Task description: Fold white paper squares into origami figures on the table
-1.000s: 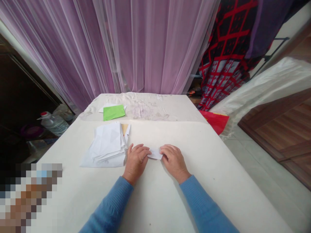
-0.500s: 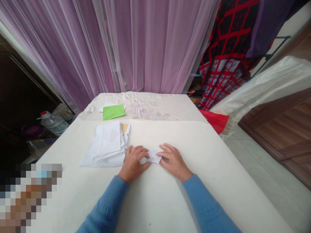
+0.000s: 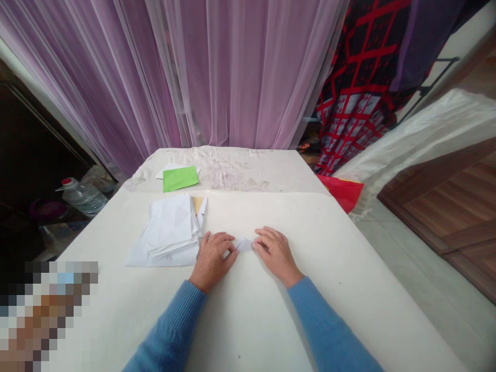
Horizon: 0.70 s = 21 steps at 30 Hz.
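The left hand (image 3: 213, 261) and right hand (image 3: 277, 256) lie half-curled, their fingertips closing on a folded paper (image 3: 245, 245) from either side between them. If either hand eases, the small fold could slip or spring open; a careless leftward move could snag the paper stack (image 3: 166, 232) just beyond the left hand.

No writing, label, brand, number or sign can be read anywhere in this view. The small folded paper (image 3: 244, 245) on the tabletop (image 3: 271, 320) shows no print, and the plastic bottle (image 3: 82, 198) at far left and the red bag (image 3: 341, 193) at far right show none legible.
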### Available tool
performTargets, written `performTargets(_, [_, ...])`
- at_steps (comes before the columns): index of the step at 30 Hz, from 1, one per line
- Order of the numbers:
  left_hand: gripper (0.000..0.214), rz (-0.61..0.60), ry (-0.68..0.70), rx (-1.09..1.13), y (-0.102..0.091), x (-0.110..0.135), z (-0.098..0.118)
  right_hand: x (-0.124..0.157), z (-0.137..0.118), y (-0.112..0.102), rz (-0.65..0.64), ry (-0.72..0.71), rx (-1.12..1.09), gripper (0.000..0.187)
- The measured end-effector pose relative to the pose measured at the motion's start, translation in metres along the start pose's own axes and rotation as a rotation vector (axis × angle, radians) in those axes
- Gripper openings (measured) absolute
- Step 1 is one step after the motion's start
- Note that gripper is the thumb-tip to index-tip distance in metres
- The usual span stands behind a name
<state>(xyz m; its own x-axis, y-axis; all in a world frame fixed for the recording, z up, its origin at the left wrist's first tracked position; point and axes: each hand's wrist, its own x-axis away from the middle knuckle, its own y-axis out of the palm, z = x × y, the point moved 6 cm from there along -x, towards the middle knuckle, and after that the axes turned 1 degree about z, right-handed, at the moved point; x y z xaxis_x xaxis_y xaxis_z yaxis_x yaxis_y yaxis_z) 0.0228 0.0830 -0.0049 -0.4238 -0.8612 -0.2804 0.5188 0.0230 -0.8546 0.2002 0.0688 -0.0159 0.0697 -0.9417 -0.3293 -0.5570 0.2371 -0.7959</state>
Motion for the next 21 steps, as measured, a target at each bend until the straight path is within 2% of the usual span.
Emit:
performTargets(7, [0.009,-0.018,-0.010,-0.014,0.000,-0.002,0.004,-0.001,-0.006,0.002,0.017,0.034,0.053,0.011])
performTargets(21, [0.011,0.031,-0.010,-0.045,-0.002,-0.002,0.011,-0.002,-0.008,0.003,0.051,0.052,0.092,0.012])
